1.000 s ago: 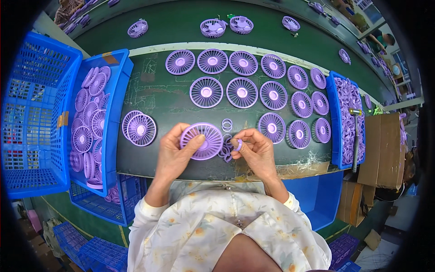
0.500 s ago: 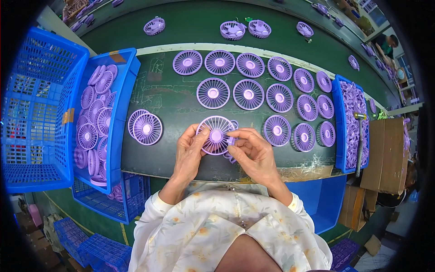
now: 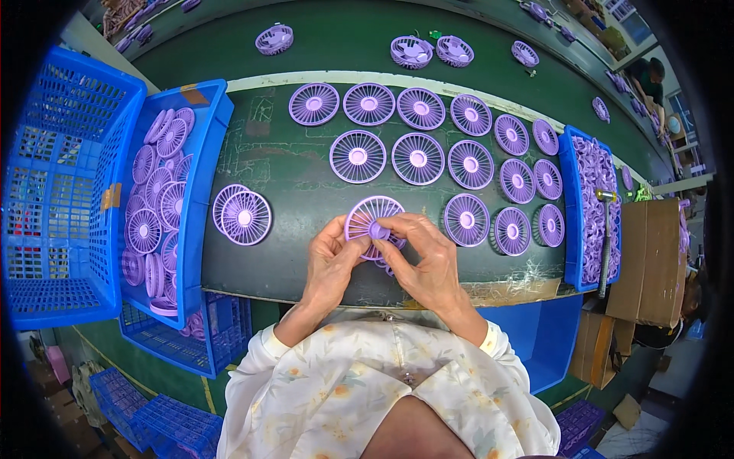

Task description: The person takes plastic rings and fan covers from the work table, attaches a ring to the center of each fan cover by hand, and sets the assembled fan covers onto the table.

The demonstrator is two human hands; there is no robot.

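Note:
Near the front edge of the table, a purple round fan grille [image 3: 374,208] is tilted up between my two hands. My left hand [image 3: 333,256] is closed on the grille's left and lower rim, its thumb reaching toward the hub. With finger and thumb, my right hand [image 3: 423,249] pinches a small purple round piece [image 3: 378,229] against the grille's middle. Some small purple parts [image 3: 388,265] show beneath the grille, partly hidden by my fingers. Rows of like grilles [image 3: 358,157] lie on the table beyond, and two overlapping grilles [image 3: 246,217] lie to the left.
A blue crate [image 3: 219,130] of grilles stands left, beside a larger blue basket [image 3: 76,302]. At the right is a blue bin [image 3: 569,206] of small purple parts, with a hammer [image 3: 606,229] across its edge. A green conveyor [image 3: 336,42] carries fan assemblies [image 3: 410,52] behind.
My right hand has brought the small round piece over the grille's middle. The grille has shifted slightly right and tilted, and my left thumb has moved lower. Fan assemblies on the conveyor have moved right.

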